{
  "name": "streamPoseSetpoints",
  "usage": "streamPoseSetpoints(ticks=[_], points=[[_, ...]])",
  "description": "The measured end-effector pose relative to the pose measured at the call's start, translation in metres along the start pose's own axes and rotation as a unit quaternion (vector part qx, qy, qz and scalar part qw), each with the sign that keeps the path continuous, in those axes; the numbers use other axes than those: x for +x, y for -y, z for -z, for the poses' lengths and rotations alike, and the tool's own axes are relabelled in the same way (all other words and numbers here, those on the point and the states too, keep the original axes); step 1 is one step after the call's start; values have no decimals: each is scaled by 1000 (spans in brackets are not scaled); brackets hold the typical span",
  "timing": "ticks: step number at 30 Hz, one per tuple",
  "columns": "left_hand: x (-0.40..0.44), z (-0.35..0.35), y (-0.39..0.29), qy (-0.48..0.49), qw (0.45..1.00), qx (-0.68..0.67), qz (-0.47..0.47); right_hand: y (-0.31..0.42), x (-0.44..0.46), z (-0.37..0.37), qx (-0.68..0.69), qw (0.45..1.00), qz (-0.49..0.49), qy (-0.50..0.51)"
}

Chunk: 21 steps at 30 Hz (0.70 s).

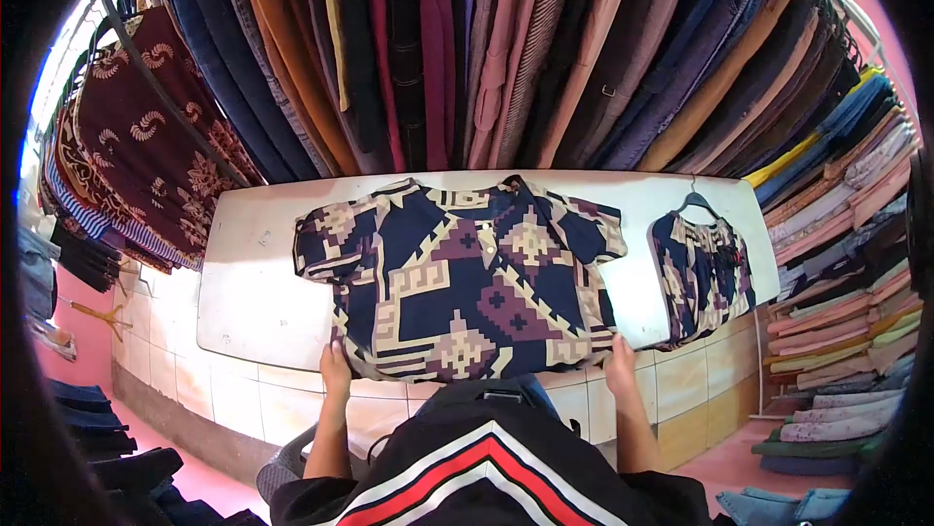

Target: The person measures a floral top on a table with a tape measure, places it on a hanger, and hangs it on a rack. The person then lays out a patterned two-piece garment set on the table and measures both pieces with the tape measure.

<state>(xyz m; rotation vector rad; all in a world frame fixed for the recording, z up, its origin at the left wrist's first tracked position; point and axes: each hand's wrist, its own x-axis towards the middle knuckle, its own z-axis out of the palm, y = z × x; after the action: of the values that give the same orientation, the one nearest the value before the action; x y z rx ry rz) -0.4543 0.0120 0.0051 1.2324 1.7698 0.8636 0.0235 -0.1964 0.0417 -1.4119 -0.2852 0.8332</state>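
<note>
A short-sleeved patterned shirt [467,283] in navy, cream and mauve lies spread on the white table, its collar away from me and a short row of buttons below the neck. My left hand [336,367] is closed on the shirt's lower left edge. On the other side, my right hand [620,362] grips the lower right edge. The hem hangs over the table's near edge, between my hands. To the right lies a second garment [702,278] in a similar pattern, on a dark hanger [696,202].
The white table [258,283] has rounded corners. Behind it hangs a dense row of trousers [409,59]. Maroon patterned clothes [146,127] hang at the left. Folded clothes [846,312] are stacked at the right, and dark folded jeans [92,419] sit low at the left.
</note>
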Motion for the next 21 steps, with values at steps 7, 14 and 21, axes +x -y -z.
streamPoseSetpoints(ticks=[7, 14, 21], points=[[-11, 40, -23, 250, 959, -114, 72, 21, -27, 44, -84, 945, -167, 268], [-11, 52, -54, 410, 912, -2, 22, 87, -26, 19, -333, 891, -66, 303], [96, 54, -209, 43, 959, -151, -237, 221, 67, -57, -8, 995, 86, 52]])
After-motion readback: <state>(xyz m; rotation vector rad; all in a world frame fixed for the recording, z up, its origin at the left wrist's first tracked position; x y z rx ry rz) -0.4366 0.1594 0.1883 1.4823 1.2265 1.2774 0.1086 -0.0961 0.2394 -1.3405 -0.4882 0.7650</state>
